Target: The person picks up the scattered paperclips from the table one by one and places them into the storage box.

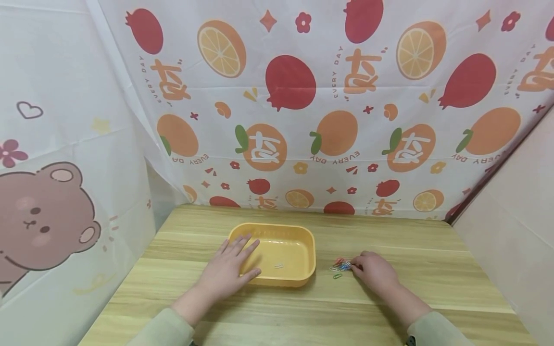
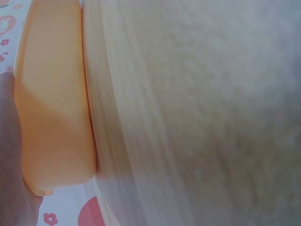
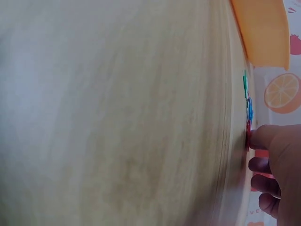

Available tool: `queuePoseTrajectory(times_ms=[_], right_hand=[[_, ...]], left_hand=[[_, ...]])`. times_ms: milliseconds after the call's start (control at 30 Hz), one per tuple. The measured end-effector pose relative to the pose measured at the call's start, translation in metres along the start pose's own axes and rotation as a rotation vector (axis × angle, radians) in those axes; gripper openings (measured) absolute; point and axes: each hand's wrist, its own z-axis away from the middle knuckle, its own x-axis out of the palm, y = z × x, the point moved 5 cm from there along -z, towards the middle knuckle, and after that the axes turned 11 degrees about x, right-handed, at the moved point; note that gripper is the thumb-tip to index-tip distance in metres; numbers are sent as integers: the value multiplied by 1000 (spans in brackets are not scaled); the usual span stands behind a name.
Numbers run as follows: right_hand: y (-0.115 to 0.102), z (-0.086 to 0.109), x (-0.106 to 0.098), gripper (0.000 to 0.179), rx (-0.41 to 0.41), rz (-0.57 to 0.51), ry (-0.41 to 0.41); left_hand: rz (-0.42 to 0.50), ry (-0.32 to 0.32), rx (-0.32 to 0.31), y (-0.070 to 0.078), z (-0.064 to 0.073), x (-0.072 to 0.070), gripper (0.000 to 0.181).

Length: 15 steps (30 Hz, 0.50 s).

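Note:
A yellow plastic tray (image 1: 271, 278) stands on the wooden table with a couple of pale paper clips (image 1: 279, 265) on its floor. My left hand (image 1: 225, 271) rests over the tray's left rim, fingers spread and thumb along the near edge. To the right of the tray lies a small pile of coloured paper clips (image 1: 340, 264), with a green paper clip (image 1: 337, 276) just in front. My right hand (image 1: 377, 273) is at the pile's right side, fingers curled; its fingertips pinch at a red paper clip (image 3: 248, 136) in the right wrist view.
The wooden table (image 1: 298, 317) runs back to a fruit-printed cloth (image 1: 290, 120). A cloth with a bear print (image 1: 47, 216) hangs at the left, and a pale panel (image 1: 515, 230) stands along the right side.

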Motion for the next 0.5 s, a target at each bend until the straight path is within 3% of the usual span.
queuePoseTrajectory(times_ms=[133, 500], right_hand=[[-2, -1, 1, 6, -17, 17, 2], [-1, -5, 1, 5, 12, -70, -22]], left_hand=[[3, -2, -5, -1, 0, 1, 74], [4, -13, -7, -4, -2, 2, 75]])
